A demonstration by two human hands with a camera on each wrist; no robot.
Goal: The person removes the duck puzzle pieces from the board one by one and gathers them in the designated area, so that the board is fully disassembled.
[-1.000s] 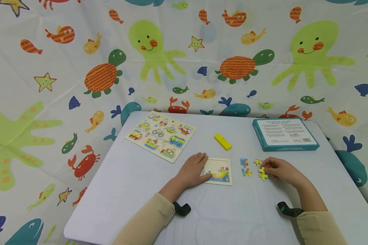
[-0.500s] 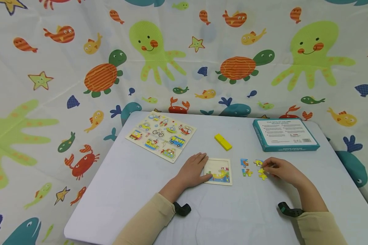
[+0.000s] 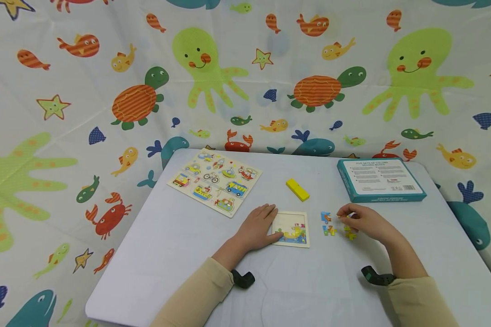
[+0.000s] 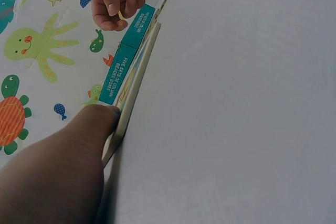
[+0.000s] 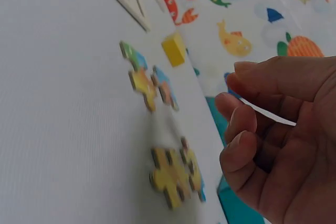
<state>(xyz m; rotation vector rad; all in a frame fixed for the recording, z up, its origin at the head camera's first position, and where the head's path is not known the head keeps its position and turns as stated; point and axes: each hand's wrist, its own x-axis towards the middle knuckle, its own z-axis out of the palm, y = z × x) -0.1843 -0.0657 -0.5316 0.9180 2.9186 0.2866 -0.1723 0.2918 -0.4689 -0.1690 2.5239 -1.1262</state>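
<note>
Left wrist view gives the puzzle tray (image 3: 307, 230) nearly edge-on, the left hand's (image 3: 255, 227) thumb on its edge, and side lettering on the teal box (image 3: 382, 179), "FIVE SETS OF COLUMN BEADED BOXES", too small to read in the head view. Right wrist view shows the palm side of the right hand (image 3: 366, 221) and the thick cut edges of four loose puzzle pieces (image 3: 326, 217) on the counter (image 3: 290, 290); in the head view the fingers mostly cover the far piece of the right pair. Head view alone gives the full layout: vehicle puzzle board (image 3: 214, 181) far left, yellow block (image 3: 297, 189) far of the tray, box far right, sea-animal backdrop (image 3: 212, 131) behind. Tray holds joined pieces (image 3: 296, 233) along its near part and up its right side; bare wood at far left. Vehicle board carries pictures incl. bicycle, bus, rocket. Loose pieces sit right of the tray, in a left pair and a right pair: knobbed, left ones blue, orange and yellow, right ones mainly yellow. Left grip: fingers extended, resting on the tray's left side. Right grip: fingers curled over the right pair, thumb near index; can't tell whether it pinches a piece.
</note>
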